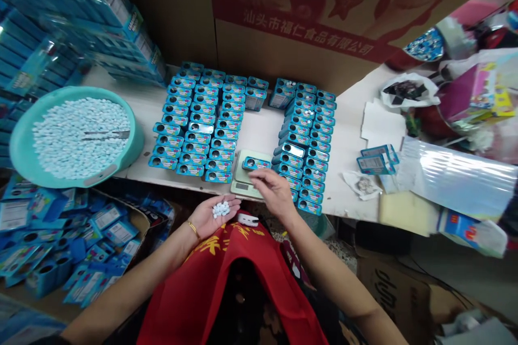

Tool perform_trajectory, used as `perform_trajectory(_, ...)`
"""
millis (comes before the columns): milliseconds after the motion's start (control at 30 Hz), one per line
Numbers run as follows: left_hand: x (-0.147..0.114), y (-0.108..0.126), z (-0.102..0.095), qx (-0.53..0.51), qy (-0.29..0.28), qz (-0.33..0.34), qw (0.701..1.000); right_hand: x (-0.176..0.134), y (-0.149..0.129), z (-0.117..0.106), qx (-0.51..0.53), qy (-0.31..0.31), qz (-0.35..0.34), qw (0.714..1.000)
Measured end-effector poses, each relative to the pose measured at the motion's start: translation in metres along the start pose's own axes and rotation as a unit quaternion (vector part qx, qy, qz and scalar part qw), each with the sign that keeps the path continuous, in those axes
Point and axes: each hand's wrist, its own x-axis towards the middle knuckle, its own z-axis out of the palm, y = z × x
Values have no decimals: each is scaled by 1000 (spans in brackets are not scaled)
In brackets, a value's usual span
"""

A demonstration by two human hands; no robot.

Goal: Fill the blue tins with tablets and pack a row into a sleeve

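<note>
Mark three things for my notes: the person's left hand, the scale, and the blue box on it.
Left hand [206,214]: head view, on the bare palm.
Scale [243,176]: head view, on the bare part of its platform.
Blue box [260,164]: head view, on its printed top.

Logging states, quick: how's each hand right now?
Left hand: open, palm up, holding pale pieces.
Right hand: partly closed by the blue box on the scale; contents can't be told.

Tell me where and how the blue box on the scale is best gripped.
Probably pinch the blue box across its long sides, right hand coming from the near side: its holed top faces up and is narrowest front to back.
</note>
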Motion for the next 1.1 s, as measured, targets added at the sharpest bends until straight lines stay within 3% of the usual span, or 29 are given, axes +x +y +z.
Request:
perform_trajectory(67, 1, 0, 1, -1, -1, -1, 1000, -2, 0, -4, -16, -55, -13, 998)
perform_trajectory(233, 0, 3, -6, 7, 37, 24, 999, 15, 35, -26, -203, -12, -8, 979)
perform_trajectory(367, -5, 8, -18, -7, 31, 37, 999, 27, 56, -24, -355, -122, -2, 927)
perform_trajectory(500, -13, 13, -28, -19, 73, 59, 995, 39, 57, -13, -408, -157, 7, 899)
perform_trajectory(600, -19, 19, -34, -29, 102, 81, 991, 72, 62, -16, -425, -141, -14, 894)
perform_trajectory(733, -28, 26, -40, -68, 137, 136, 979, 151, 77, -26, -465, -79, 7, 882)
perform_trajectory(867, -35, 27, -41, -93, 184, 145, 968, 213, 91, -21, -481, -60, 17, 875)
perform_trajectory(967, -36, 26, -39, -101, 222, 134, 960, 231, 101, -11, -479, -54, 17, 876)
perform_trajectory(1100, -32, 31, -34, -101, 240, 115, 959, 232, 111, -5, -464, -50, 24, 884)
